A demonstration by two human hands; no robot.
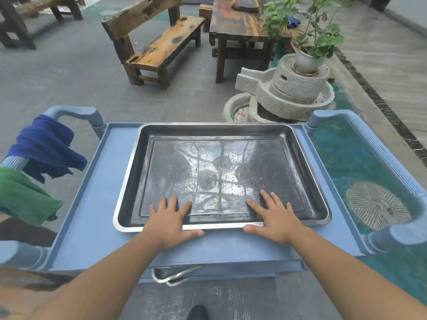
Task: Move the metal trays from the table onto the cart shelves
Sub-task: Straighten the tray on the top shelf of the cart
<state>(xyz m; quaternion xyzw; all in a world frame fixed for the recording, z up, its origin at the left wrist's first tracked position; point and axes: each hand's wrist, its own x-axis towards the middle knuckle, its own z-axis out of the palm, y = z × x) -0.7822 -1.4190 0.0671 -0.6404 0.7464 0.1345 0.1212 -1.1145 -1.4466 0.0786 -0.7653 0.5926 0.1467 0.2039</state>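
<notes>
One metal tray (215,127) lies flat, centred on the cart (92,204) top shelf. Two hands at its near rim: left hand (172,221) and right hand (276,219), both flat, fingers spread inside the tray, thumbs outside the rim. Two tray corners (171,277) poke out under the top shelf. On the cart's left handle: one blue cloth (44,146), one green cloth (23,195).

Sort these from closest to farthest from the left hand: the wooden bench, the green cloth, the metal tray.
1. The metal tray: right under the left hand, on top of the cart.
2. The green cloth: draped at the cart's left end.
3. The wooden bench: far back across the floor.
</notes>
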